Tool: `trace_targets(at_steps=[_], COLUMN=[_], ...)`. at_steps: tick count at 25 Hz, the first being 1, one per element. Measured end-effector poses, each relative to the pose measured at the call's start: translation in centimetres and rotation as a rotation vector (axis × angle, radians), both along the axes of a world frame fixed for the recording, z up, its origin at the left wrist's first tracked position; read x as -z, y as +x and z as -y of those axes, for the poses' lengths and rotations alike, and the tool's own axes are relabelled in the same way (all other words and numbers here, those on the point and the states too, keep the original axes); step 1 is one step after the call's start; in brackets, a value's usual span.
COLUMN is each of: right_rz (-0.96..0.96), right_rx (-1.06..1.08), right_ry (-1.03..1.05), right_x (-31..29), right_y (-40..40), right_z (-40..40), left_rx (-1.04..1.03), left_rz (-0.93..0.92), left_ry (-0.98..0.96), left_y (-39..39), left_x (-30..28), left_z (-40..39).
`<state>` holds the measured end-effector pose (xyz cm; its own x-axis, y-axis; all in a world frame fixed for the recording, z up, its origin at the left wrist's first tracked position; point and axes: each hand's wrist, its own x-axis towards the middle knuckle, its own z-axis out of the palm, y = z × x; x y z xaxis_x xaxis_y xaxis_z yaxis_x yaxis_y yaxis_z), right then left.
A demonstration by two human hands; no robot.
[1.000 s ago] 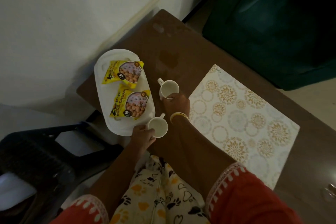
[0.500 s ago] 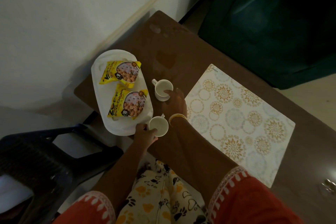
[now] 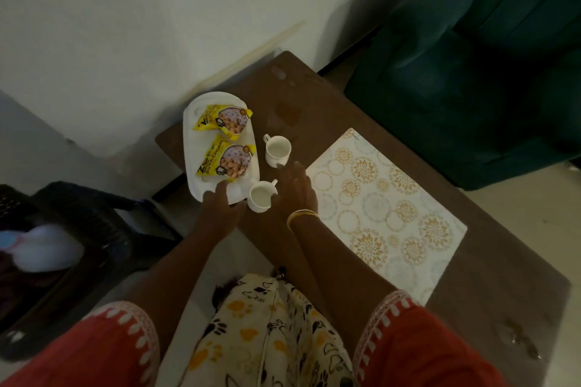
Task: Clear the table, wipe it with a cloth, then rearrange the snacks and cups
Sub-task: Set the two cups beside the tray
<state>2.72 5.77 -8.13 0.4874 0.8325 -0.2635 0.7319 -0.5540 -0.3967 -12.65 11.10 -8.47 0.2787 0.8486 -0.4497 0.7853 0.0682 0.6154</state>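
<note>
A white oval tray (image 3: 192,148) sits at the brown table's (image 3: 314,97) left end and carries two yellow snack packets, one farther (image 3: 224,121) and one nearer (image 3: 226,162). Two white cups stand just right of the tray: the far cup (image 3: 278,151) and the near cup (image 3: 260,198). My left hand (image 3: 221,206) hovers over the tray's near edge, fingers apart, left of the near cup. My right hand (image 3: 295,190) is spread flat between the two cups, holding nothing. A gold bangle circles its wrist.
A patterned placemat (image 3: 383,214) lies to the right on the table. Damp patches (image 3: 287,113) mark the wood beyond the cups. A dark plastic chair (image 3: 78,229) stands on the left, a green sofa (image 3: 471,56) at the back right. A white wall runs behind.
Both hands have let go of the cups and drawn back a little. The cups stay standing beside the tray. The camera view has shifted, so the table sits lower in the frame.
</note>
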Motion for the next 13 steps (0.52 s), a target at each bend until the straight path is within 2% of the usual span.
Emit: trace_targets(at_steps=[3, 6, 11, 13], right_rz=[-0.079, -0.05, -0.116, -0.12], right_rx=[-0.062, -0.14, -0.17, -0.137], right_ry=[0.067, 0.09, -0.005, -0.036], right_x=[-2.8, -4.1, -4.2, -4.4], right_y=[-3.3, -6.9, -13.4, -16.6], right_z=[1.7, 2.6, 2.4, 2.3], left_rx=[-0.015, -0.009, -0.001, 0.061], left_rz=[0.014, -0.045, -0.127, -0.157], left_ry=[0.023, 0.002, -0.06, -0.076], left_y=[-3.2, -6.6, -13.1, -16.4], left_x=[-2.7, -4.0, -4.3, -4.8], left_z=[0.9, 1.4, 0.8, 0.3])
